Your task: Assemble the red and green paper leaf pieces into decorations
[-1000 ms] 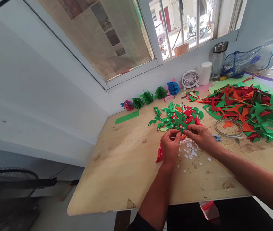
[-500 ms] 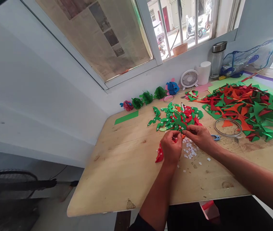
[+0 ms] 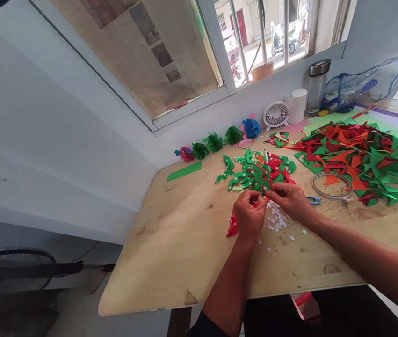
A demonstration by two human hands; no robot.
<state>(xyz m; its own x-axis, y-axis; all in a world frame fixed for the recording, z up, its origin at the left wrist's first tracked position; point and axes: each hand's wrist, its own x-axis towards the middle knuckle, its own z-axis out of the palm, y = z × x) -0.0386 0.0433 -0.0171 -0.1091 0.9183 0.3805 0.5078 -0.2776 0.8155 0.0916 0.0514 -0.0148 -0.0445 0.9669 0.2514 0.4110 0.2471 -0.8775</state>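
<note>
My left hand [image 3: 249,213] is closed in a pinch over the table, and a bit of red paper [image 3: 256,204] shows between its fingers. My right hand [image 3: 289,199] pinches right beside the left fingertips; what it holds is too small and hidden to name. Left of my left wrist is a red paper cutout [image 3: 233,225] with small white squares on it. Just beyond both hands lies a heap of green and red paper cutouts [image 3: 255,175], many dotted with white squares. Small white paper-like squares [image 3: 278,220] are scattered below my right hand.
A large pile of red, orange and green paper scraps [image 3: 356,154] covers the right side. Near it are a roll of tape [image 3: 332,186] and blue-handled scissors [image 3: 314,200]. Paper figures [image 3: 214,142], a small fan [image 3: 276,115] and a glass bottle [image 3: 317,89] line the wall.
Both hands stay in nearly the same spot, fingertips together. Only a slight shift of the fingers shows.
</note>
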